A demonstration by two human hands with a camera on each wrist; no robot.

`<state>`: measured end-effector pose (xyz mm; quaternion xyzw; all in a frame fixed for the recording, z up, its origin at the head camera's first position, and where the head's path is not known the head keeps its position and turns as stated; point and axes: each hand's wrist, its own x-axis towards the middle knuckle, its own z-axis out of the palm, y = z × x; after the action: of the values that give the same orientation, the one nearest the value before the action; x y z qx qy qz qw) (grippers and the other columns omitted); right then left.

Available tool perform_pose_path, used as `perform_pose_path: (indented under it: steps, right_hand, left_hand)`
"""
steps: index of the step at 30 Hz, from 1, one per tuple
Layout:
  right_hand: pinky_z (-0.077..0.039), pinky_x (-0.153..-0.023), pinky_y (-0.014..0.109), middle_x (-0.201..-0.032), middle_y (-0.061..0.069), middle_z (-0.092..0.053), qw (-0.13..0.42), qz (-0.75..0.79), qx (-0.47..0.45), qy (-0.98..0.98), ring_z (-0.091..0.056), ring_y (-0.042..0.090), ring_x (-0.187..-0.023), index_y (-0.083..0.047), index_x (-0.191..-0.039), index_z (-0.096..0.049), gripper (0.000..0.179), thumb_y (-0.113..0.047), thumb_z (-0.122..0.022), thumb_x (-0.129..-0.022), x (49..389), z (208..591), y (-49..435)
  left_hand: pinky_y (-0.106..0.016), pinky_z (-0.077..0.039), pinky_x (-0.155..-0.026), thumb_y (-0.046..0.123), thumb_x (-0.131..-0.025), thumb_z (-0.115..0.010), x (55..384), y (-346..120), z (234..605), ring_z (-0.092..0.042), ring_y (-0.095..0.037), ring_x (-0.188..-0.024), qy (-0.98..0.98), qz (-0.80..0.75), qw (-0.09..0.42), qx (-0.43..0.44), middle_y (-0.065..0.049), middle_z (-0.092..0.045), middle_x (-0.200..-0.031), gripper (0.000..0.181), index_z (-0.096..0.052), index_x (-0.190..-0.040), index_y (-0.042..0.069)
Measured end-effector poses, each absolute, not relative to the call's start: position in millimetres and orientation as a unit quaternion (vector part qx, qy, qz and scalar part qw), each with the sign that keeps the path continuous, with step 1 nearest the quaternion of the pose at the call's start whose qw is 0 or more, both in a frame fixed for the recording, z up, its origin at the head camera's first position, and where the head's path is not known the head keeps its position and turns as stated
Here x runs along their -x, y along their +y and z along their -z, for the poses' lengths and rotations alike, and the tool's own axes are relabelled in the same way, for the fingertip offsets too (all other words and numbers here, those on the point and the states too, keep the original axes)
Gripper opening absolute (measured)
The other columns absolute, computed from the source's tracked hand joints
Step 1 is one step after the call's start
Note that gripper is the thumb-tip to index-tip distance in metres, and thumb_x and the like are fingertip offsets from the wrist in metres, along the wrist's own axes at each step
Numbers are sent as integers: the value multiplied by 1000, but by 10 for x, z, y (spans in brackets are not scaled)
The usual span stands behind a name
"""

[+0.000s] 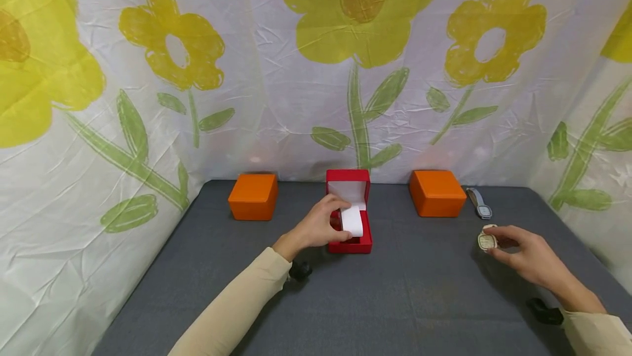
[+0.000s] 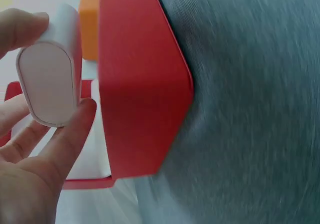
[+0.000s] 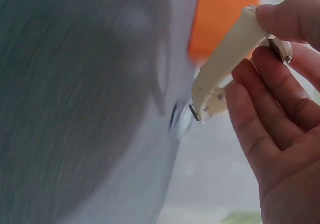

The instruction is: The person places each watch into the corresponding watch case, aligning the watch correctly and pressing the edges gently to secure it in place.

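A red watch box [image 1: 350, 247] stands with its lid raised in the middle of the table. My left hand [image 1: 322, 223] pinches a white watch cushion [image 1: 352, 221] at the box; the left wrist view shows the cushion [image 2: 47, 83] between thumb and fingers, above the red wall. On the right, my right hand [image 1: 530, 257] holds a cream wristwatch [image 1: 487, 241] over the table. In the right wrist view its cream strap [image 3: 227, 53] hangs from the thumb and fingers. Behind it a light blue watch [image 1: 483, 210] lies on the table.
One orange box [image 1: 253, 197] stands left of the red box, and another orange box [image 1: 437, 193] stands to its right, beside the blue watch. A flowered white curtain [image 1: 247, 114] hangs behind the grey table [image 1: 375, 301].
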<state>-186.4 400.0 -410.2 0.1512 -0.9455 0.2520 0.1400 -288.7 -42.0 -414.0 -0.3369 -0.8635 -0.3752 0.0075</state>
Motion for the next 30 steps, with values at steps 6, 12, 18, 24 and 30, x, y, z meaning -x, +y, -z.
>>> perform_pose_path:
  steps: [6, 12, 18, 24, 30]
  right_hand:
    - [-53, -66, 28, -101, 1, -65, 140, -278, -210, -927, -60, 2, -81, -7, -118, -65, 38, -8, -75, -81, 1949, 4049, 3570]
    - [-53, -68, 29, -96, -7, -62, 151, -289, -289, -900, -58, 4, -80, -8, -118, -65, 41, 0, -75, -79, 2104, 4018, 3148]
    - [-54, -70, 32, -97, -4, -64, 151, -326, -344, -868, -59, 9, -81, -6, -117, -65, 41, 2, -76, -78, 2252, 3964, 2819]
    - [-55, -73, 38, -97, 0, -64, 134, -360, -361, -850, -61, 14, -83, -6, -117, -65, 40, 0, -76, -79, 2347, 3879, 2535]
    - [-55, -77, 42, -101, 0, -64, 104, -384, -350, -848, -61, 15, -86, -9, -118, -65, 41, -3, -76, -80, 2406, 3791, 2293]
  left_hand:
    - [-30, -50, -87, 25, -77, -78, 2783, -380, 4111, -50, -25, -113, -852, 418, -8, 314, -2, -48, -125, 60, -55, -131, 9]
    - [-29, -51, -87, 24, -78, -77, 2715, -367, 4127, -50, -27, -115, -839, 446, -2, 312, 1, -47, -126, 59, -54, -131, 13]
    - [-30, -51, -87, 16, -79, -77, 2654, -378, 4152, -53, -19, -110, -799, 510, -19, 318, -1, -49, -126, 59, -53, -132, 6]
    - [-27, -53, -83, 10, -79, -77, 2625, -381, 4159, -54, -19, -107, -772, 554, -35, 310, -3, -51, -125, 57, -53, -130, 1]
    - [-38, -52, -88, 9, -83, -73, 2630, -406, 4150, -55, -31, -108, -754, 583, -54, 298, -14, -49, -128, 56, -50, -133, -3]
